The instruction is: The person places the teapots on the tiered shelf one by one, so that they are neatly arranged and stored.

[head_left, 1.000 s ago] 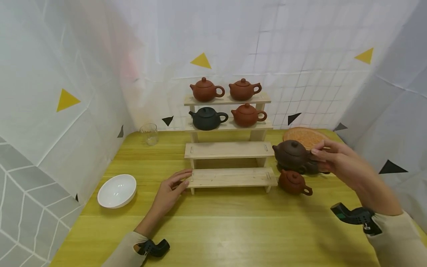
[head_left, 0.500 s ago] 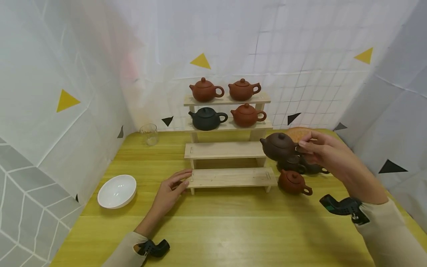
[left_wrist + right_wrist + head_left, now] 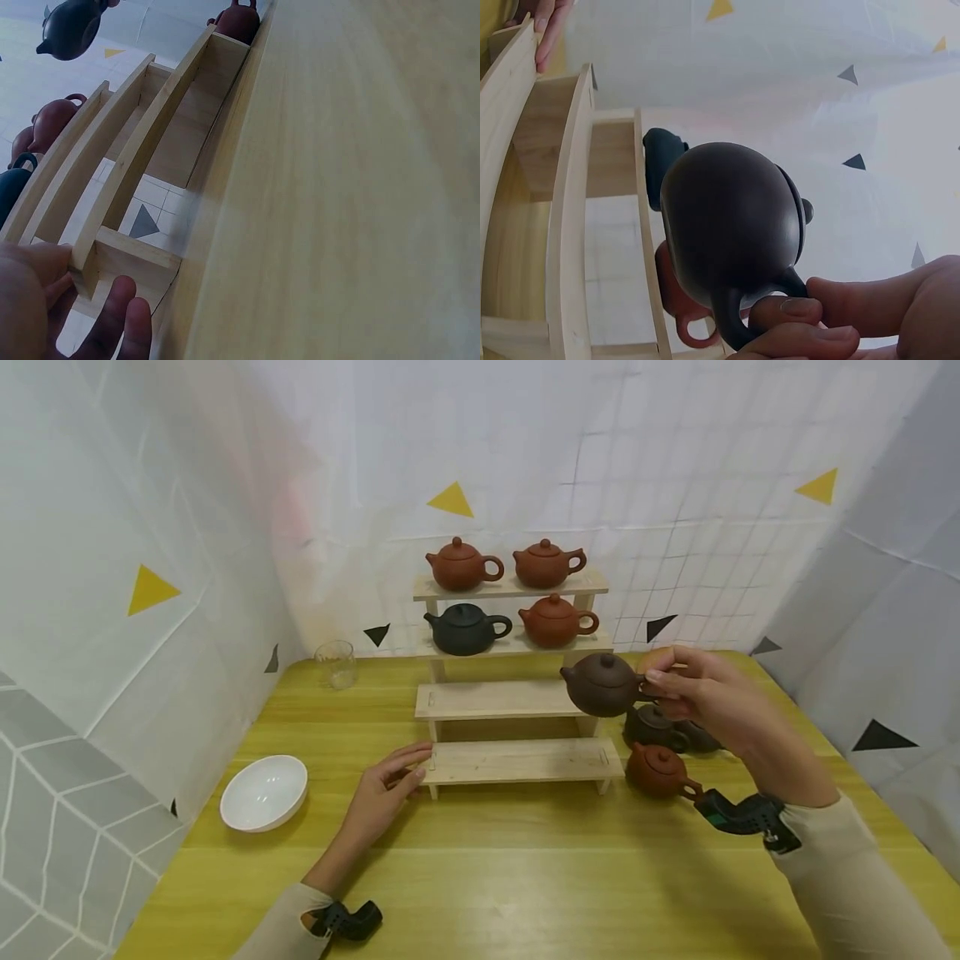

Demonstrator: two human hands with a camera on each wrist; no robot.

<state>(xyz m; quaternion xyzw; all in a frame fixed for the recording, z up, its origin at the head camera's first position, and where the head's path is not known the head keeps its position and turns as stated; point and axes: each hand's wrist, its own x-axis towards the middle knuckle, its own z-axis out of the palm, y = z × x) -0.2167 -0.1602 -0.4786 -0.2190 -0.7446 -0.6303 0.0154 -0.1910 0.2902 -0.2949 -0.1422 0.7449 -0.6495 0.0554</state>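
My right hand (image 3: 701, 689) pinches the handle of a dark brown teapot (image 3: 603, 685). It holds the teapot upright in the air before the right end of the wooden tiered stand (image 3: 517, 760). The right wrist view shows thumb and fingers round the handle of the dark teapot (image 3: 731, 217). At the stand's left end, my left hand (image 3: 382, 785) holds the corner of the lowest board between thumb and fingers. Two red-brown teapots (image 3: 459, 566) are on the top tier. A black teapot (image 3: 463, 628) and another red-brown teapot (image 3: 553, 622) share the tier below.
Right of the stand are a small red-brown teapot (image 3: 658, 768) and dark teapots (image 3: 651, 727), partly behind my right hand. A white bowl (image 3: 264, 793) and a clear glass (image 3: 337, 663) are at the left of the table (image 3: 480, 877). An orange-brown round piece (image 3: 654, 658) is mostly hidden.
My right hand has carried the dark brown teapot leftward and slightly up, away from the other dark teapots toward the stand. My left hand has stayed at the stand's end.
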